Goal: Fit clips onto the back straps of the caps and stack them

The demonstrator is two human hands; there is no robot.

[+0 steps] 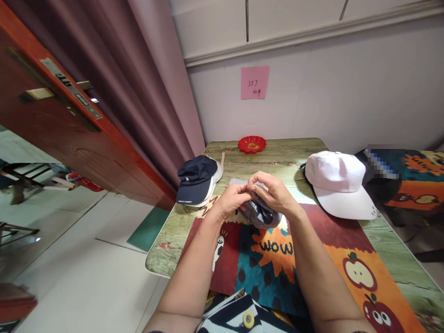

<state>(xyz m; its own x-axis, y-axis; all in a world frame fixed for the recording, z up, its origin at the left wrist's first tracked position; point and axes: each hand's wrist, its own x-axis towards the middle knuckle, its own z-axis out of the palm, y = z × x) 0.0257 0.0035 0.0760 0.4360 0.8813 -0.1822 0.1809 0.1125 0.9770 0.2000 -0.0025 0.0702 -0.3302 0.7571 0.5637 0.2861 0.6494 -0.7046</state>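
A grey cap [259, 213] is between my hands above the colourful mat, its dark inside facing me. My left hand [234, 199] pinches the near edge of the cap, fingertips pressed together. Right beside it, my right hand [272, 190] pinches the same edge, and the fingertips of both hands meet. The small part between the fingertips is hidden. A navy cap [197, 178] lies over a white one to the left, and a white cap [336, 178] sits on the right.
At the table's back edge is a red scalloped dish [252, 144]. A printed mat [270, 268] covers the near part of the wooden table [163, 245]. An orange-red door [86, 152] and a purple curtain [152, 69] stand at the left. A pink note [255, 82] is on the wall.
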